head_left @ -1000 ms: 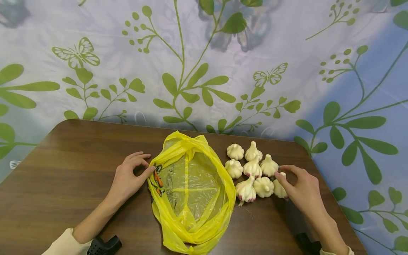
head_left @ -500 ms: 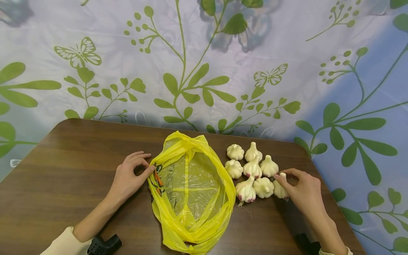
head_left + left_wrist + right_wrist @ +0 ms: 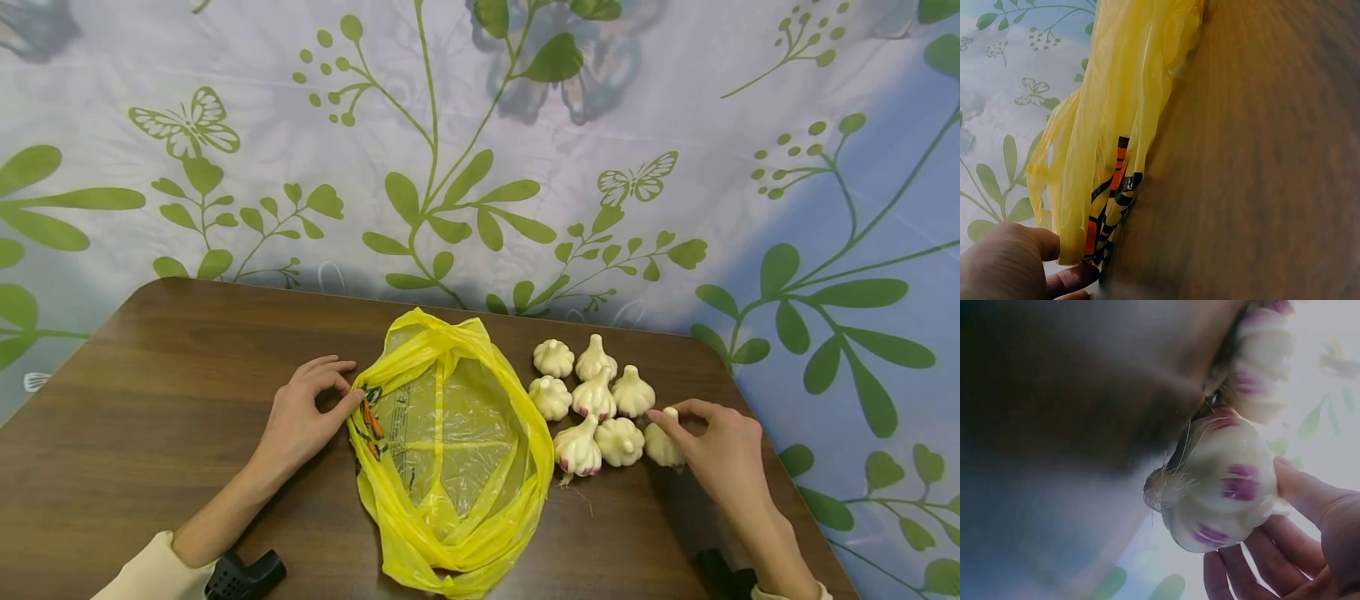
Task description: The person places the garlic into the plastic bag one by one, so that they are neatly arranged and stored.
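A yellow plastic bag point(image 3: 532, 433) lies spread on the table, its mouth facing up. My left hand point(image 3: 303, 412) pinches the bag's left rim between thumb and fingers, beside an orange and black print; the left wrist view shows the folded rim of the bag point(image 3: 1072, 247) in that pinch. On the right, my right hand point(image 3: 723, 450) holds a garlic bulb point(image 3: 663, 442) between thumb and fingers. In the right wrist view this garlic bulb point(image 3: 1229, 487) has purple marks and a rooty end. Several other garlic bulbs point(image 3: 595, 393) sit grouped between the bag and that hand.
The brown wooden table point(image 3: 187, 358) ends at a far edge against a leaf-patterned cloth backdrop point(image 3: 480, 150). A thin loose root strand lies in front of the bulbs. Black wrist devices point(image 3: 243, 575) sit at both wrists.
My right hand has shifted slightly toward the near right, and the garlic bulb in it has moved a little the same way. The left hand and bag look the same.
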`<state>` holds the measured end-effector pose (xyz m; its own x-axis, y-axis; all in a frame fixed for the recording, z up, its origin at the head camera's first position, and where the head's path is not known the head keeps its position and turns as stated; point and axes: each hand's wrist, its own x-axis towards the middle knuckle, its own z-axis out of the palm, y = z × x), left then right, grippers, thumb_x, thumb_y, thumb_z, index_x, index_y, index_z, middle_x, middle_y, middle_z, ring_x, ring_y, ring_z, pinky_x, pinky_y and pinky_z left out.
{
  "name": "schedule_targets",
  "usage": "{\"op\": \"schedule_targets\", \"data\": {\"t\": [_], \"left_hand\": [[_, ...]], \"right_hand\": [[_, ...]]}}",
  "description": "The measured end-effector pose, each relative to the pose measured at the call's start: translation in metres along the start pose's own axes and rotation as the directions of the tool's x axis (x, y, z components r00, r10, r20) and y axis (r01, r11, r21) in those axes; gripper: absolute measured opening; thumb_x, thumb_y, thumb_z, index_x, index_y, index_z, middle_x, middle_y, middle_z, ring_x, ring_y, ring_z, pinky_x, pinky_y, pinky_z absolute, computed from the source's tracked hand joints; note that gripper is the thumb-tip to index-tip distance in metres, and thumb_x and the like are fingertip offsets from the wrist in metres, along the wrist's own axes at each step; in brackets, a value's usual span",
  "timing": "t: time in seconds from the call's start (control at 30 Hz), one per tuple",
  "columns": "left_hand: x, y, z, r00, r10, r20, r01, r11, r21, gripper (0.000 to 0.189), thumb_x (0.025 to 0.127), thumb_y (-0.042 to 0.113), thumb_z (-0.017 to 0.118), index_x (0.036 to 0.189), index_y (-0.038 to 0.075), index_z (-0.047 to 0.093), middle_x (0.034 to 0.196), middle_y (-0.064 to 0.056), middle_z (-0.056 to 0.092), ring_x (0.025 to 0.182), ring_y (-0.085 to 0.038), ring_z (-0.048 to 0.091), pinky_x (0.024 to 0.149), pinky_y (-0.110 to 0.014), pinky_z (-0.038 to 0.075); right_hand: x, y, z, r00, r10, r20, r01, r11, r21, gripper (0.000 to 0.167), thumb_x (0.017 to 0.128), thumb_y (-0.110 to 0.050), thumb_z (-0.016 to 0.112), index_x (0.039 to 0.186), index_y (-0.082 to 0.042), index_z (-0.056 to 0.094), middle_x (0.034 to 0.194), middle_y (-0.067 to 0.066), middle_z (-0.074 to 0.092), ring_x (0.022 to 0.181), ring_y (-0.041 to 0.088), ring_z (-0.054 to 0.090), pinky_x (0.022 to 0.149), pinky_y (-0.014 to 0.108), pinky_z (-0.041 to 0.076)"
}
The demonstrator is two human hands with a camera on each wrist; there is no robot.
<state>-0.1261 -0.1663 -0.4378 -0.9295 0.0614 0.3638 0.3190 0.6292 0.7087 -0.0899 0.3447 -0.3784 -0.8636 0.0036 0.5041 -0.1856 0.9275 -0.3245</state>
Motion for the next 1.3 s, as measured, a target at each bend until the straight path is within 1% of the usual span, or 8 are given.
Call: {"op": "schedule_targets", "data": {"t": [0.17, 0.33, 0.6, 0.73, 0.83, 0.97, 1.1, 1.3], "left_hand": [[0.000, 0.001, 0.000, 1.000, 0.006, -0.003, -0.006, 1.000, -0.002, 0.017, 0.096, 0.018, 0.078, 0.081, 0.015, 0.070, 0.133, -0.016, 0.072, 0.141, -0.038, 0.051, 0.112, -0.066, 0.040], [0.000, 0.000, -0.001, 1.000, 0.006, 0.000, -0.006, 1.000, -0.009, 0.016, 0.096, 0.018, 0.078, 0.082, 0.015, 0.071, 0.134, -0.016, 0.071, 0.142, -0.038, 0.050, 0.112, -0.067, 0.039], [0.001, 0.000, 0.000, 1.000, 0.019, -0.011, -0.019, 1.000, -0.001, 0.016, 0.096, 0.016, 0.078, 0.082, 0.014, 0.071, 0.133, -0.017, 0.072, 0.141, -0.039, 0.051, 0.111, -0.066, 0.040], [0.001, 0.000, 0.000, 1.000, 0.020, -0.009, -0.020, 1.000, 0.007, 0.016, 0.096, 0.016, 0.077, 0.081, 0.013, 0.070, 0.133, -0.018, 0.072, 0.140, -0.040, 0.052, 0.111, -0.067, 0.040], [0.000, -0.001, 0.000, 1.000, 0.021, -0.012, -0.021, 1.000, 0.012, 0.016, 0.095, 0.016, 0.078, 0.081, 0.013, 0.071, 0.133, -0.018, 0.072, 0.140, -0.040, 0.052, 0.111, -0.066, 0.041], [-0.001, 0.000, -0.001, 1.000, 0.023, -0.017, -0.022, 1.000, 0.013, 0.016, 0.095, 0.016, 0.078, 0.081, 0.013, 0.071, 0.133, -0.017, 0.072, 0.140, -0.040, 0.052, 0.111, -0.066, 0.041], [-0.001, 0.001, 0.000, 1.000, 0.024, -0.012, -0.024, 1.000, 0.003, 0.016, 0.096, 0.017, 0.077, 0.082, 0.013, 0.071, 0.133, -0.018, 0.072, 0.140, -0.039, 0.052, 0.111, -0.066, 0.041], [-0.001, 0.000, 0.001, 1.000, 0.026, -0.012, -0.026, 1.000, 0.004, 0.016, 0.096, 0.017, 0.077, 0.082, 0.013, 0.071, 0.133, -0.018, 0.072, 0.140, -0.039, 0.052, 0.112, -0.066, 0.040]], "right_hand": [[0.003, -0.002, -0.012, 0.999, 0.033, -0.017, -0.033, 0.999, 0.000, 0.019, 0.081, -0.024, 0.093, 0.084, -0.009, 0.082, 0.078, 0.010, 0.079, 0.050, -0.001, 0.053, 0.058, 0.015, 0.038], [0.007, -0.007, -0.020, 0.998, 0.060, -0.033, -0.059, 0.998, 0.018, 0.020, 0.082, -0.027, 0.092, 0.087, -0.010, 0.083, 0.082, 0.010, 0.080, 0.048, -0.001, 0.049, 0.060, 0.018, 0.036], [0.010, -0.022, -0.028, 0.997, 0.037, -0.061, -0.034, 0.999, 0.039, 0.017, 0.083, -0.026, 0.092, 0.085, -0.012, 0.082, 0.087, 0.013, 0.081, 0.044, 0.001, 0.043, 0.057, 0.018, 0.034], [0.013, -0.031, -0.031, 0.996, 0.037, -0.077, -0.034, 0.998, 0.044, 0.017, 0.082, -0.026, 0.092, 0.085, -0.013, 0.083, 0.086, 0.011, 0.081, 0.042, 0.003, 0.037, 0.055, 0.020, 0.030], [0.018, -0.040, -0.030, 0.996, 0.037, -0.080, -0.032, 0.997, 0.065, 0.017, 0.083, -0.028, 0.092, 0.087, -0.013, 0.083, 0.084, 0.008, 0.081, 0.042, 0.004, 0.036, 0.053, 0.021, 0.030], [0.025, -0.057, -0.026, 0.996, 0.025, -0.081, -0.017, 0.995, 0.101, 0.018, 0.084, -0.029, 0.092, 0.089, -0.014, 0.083, 0.083, 0.006, 0.081, 0.049, 0.003, 0.048, 0.051, 0.019, 0.035], [0.031, -0.074, -0.023, 0.995, 0.007, -0.095, 0.005, 0.992, 0.128, 0.016, 0.083, -0.028, 0.092, 0.087, -0.015, 0.083, 0.083, 0.003, 0.081, 0.060, 0.002, 0.059, 0.057, 0.017, 0.039], [0.041, -0.104, -0.019, 0.994, -0.044, -0.096, 0.062, 0.979, 0.195, 0.016, 0.085, -0.028, 0.091, 0.087, -0.015, 0.083, 0.083, 0.002, 0.080, 0.057, 0.006, 0.053, 0.058, 0.017, 0.037]]}}
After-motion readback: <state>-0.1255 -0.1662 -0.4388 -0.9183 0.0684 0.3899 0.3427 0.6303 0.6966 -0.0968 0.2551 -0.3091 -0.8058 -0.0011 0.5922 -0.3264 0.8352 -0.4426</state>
